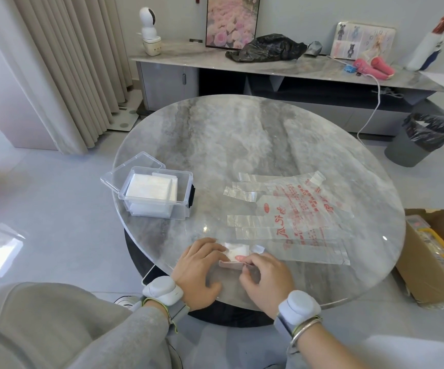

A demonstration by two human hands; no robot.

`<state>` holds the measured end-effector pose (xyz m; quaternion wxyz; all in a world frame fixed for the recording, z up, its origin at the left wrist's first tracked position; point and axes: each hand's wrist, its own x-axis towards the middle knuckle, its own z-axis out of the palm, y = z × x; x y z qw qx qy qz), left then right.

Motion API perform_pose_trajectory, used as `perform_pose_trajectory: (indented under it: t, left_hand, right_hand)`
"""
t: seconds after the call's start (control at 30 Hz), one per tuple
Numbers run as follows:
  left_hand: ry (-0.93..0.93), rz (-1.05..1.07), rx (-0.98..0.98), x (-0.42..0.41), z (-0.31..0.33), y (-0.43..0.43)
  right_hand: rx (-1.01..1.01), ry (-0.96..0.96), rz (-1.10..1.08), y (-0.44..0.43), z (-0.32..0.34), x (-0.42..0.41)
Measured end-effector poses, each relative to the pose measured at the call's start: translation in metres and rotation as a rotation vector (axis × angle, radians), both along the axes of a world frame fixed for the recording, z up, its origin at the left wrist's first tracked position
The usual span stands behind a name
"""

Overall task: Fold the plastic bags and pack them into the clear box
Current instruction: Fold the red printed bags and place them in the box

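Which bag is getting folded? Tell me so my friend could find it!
Find the round grey table. At its near edge, the left hand and right hand touch the folded bag. Unlike the flat bags spread beside it, it is a small white packet.

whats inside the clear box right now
A stack of folded white bags sits in the clear box. The count and anything beneath the stack are covered.
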<state>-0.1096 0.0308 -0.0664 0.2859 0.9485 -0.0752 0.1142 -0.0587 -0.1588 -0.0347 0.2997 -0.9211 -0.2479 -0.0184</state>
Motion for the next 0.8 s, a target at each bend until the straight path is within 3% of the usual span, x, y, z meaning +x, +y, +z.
perform_pose_trajectory:
  t: [0.37, 0.53, 0.8]
  left_hand:
    - [-0.086, 0.227, -0.063, 0.001, -0.007, -0.003]
    - [-0.093, 0.379, -0.032, 0.008, -0.013, -0.009]
    - [-0.043, 0.388, -0.005, 0.015, -0.017, -0.009]
  right_hand:
    - [0.1, 0.344, -0.084, 0.007, 0.001, 0.006]
    - [0.102, 0.362, -0.139, 0.012, -0.003, 0.01]
    - [0.065, 0.358, -0.167, 0.014, -0.009, 0.015]
